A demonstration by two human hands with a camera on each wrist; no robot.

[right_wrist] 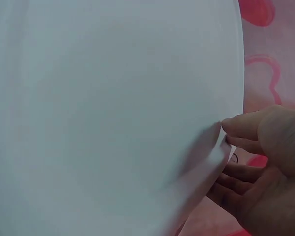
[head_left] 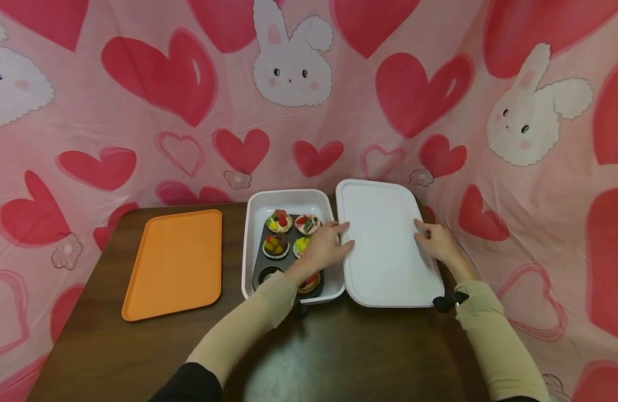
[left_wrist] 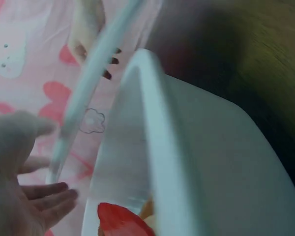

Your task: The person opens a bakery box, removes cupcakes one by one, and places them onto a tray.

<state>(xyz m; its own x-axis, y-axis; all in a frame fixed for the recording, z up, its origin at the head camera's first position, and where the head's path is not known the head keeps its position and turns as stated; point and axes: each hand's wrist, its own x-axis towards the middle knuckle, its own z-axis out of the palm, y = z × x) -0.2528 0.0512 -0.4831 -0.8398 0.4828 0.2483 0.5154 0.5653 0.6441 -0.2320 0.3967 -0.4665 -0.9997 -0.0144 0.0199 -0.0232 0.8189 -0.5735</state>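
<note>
A flat white lid (head_left: 384, 245) with a raised rim lies between my two hands, right of a deep white container (head_left: 290, 195). My right hand (head_left: 436, 241) pinches its right edge, thumb (right_wrist: 241, 127) on the upper face and other fingers below. At the left edge, my left hand (head_left: 323, 245) has its thumb and fingers spread, fingertips right at the rim. The left wrist view catches that lid edge-on above the container wall (left_wrist: 172, 147). Inside the container sits a dark muffin tin (head_left: 260, 268) with several fruit-topped tarts (head_left: 276, 245), partly hidden by my left arm.
An orange tray (head_left: 180, 262) lies on the brown wooden table (head_left: 319, 352) at the left. Behind and to the right hangs a pink cloth (head_left: 289, 128) with hearts and rabbits, close to the table's back edge.
</note>
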